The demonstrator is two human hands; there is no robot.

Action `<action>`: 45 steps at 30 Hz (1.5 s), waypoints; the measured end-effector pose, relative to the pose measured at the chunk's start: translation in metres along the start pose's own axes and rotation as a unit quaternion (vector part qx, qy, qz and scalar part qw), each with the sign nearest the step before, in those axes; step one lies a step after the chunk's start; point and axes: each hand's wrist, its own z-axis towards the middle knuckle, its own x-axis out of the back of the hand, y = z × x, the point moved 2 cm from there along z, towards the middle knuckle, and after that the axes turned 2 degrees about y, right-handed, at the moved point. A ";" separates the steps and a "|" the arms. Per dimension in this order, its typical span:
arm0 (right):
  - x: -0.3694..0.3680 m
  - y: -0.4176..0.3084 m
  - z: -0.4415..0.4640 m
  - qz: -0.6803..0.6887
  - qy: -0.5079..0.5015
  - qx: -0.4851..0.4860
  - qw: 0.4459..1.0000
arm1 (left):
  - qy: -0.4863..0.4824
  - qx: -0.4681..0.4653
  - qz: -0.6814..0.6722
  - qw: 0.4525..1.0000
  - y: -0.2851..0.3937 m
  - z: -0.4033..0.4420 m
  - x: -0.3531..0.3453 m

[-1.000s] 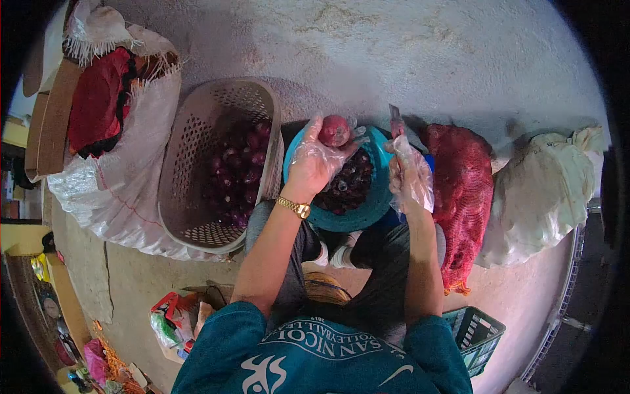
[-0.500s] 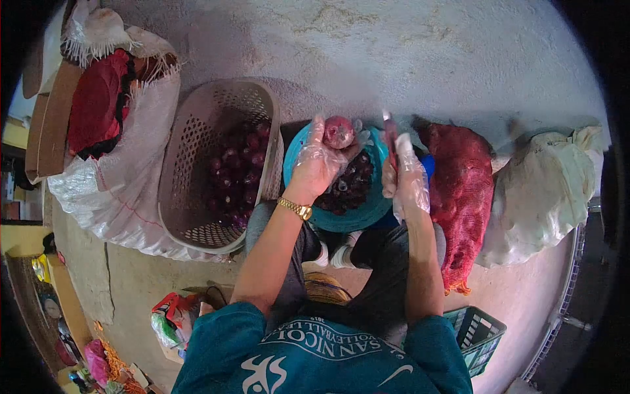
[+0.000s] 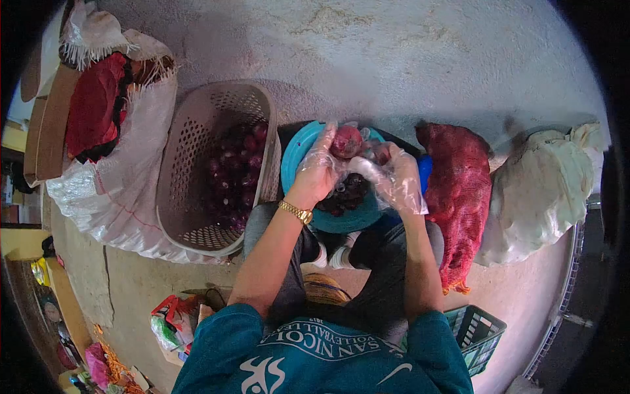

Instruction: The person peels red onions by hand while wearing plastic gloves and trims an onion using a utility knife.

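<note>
My left hand (image 3: 318,172), in a clear plastic glove, grips a red onion (image 3: 346,142) over a turquoise basin (image 3: 296,157). Dark onion skins (image 3: 346,197) lie inside the basin. Close against the onion's right side is my right hand (image 3: 399,180), also in a clear glove, with its fingers curled and the thumb pointing at the onion. It holds a small knife, now mostly hidden by the fingers and the blurred glove.
Left of the basin stands a grey-brown perforated basket (image 3: 187,148) with many red onions (image 3: 239,164). A red mesh sack (image 3: 456,197) and a pale sack (image 3: 535,197) lean at the right. A green crate (image 3: 482,335) sits behind on the floor.
My right hand has moved left, bringing the knife from upright beside the basin to the onion. The onion in my left hand has shifted slightly right and down.
</note>
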 end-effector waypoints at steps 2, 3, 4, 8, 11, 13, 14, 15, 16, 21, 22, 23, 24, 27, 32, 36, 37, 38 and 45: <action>0.005 -0.007 0.001 -0.083 -0.001 0.009 0.996 | 0.007 -0.001 0.025 1.000 0.000 -0.002 -0.002; 0.006 -0.008 0.001 -0.167 -0.003 0.018 0.986 | 0.010 0.032 0.040 0.999 -0.002 -0.002 -0.002; 0.006 -0.005 0.002 -0.167 -0.002 0.018 0.986 | 0.013 0.065 0.054 0.996 -0.003 -0.003 -0.002; 0.007 -0.004 0.002 -0.209 0.038 0.070 0.975 | -0.041 0.089 0.050 0.994 -0.008 -0.001 0.005; 0.010 -0.010 0.002 -0.216 0.034 0.062 0.974 | -0.075 0.067 0.084 0.991 -0.011 0.001 0.007; 0.010 -0.011 0.002 -0.218 0.029 0.054 0.974 | -0.066 0.078 0.088 0.991 -0.009 0.000 0.005; 0.010 -0.012 0.002 -0.233 0.031 0.049 0.971 | -0.066 0.079 0.088 0.991 -0.009 -0.001 0.003; 0.010 -0.012 0.002 -0.248 0.033 0.044 0.967 | -0.037 0.074 0.061 0.995 -0.007 -0.006 -0.006; 0.009 -0.011 0.002 -0.248 0.033 0.044 0.967 | -0.007 0.069 0.033 0.997 -0.005 -0.009 -0.012; 0.007 -0.002 0.002 -0.259 0.055 0.072 0.962 | -0.013 0.069 0.026 0.997 -0.003 -0.010 -0.013; 0.007 -0.003 0.002 -0.259 0.055 0.072 0.962 | -0.028 0.071 0.030 0.997 -0.004 -0.009 -0.011; 0.008 -0.006 0.002 -0.252 0.056 0.074 0.963 | -0.028 0.070 0.030 0.997 -0.005 -0.007 -0.008; 0.008 -0.007 0.002 -0.245 0.056 0.077 0.965 | -0.033 0.079 0.009 0.996 -0.005 -0.006 -0.007; 0.005 -0.004 0.001 -0.209 0.058 0.081 0.973 | -0.035 0.084 -0.007 0.996 -0.007 -0.005 -0.004; 0.003 0.011 0.003 -0.222 0.050 0.074 0.971 | -0.016 0.075 -0.009 0.997 -0.006 -0.009 -0.009; 0.007 -0.001 0.003 -0.231 0.024 0.050 0.971 | -0.050 0.092 0.015 0.994 -0.005 -0.005 -0.002; 0.006 0.004 0.003 -0.231 0.024 0.050 0.971 | -0.088 0.101 0.031 0.990 -0.005 -0.003 0.001; 0.004 0.014 0.004 -0.225 0.036 0.065 0.972 | -0.088 0.101 0.031 0.990 -0.007 -0.002 0.005; 0.000 0.007 0.002 -0.214 0.034 0.127 0.968 | 0.021 0.051 0.052 0.997 -0.010 -0.007 0.003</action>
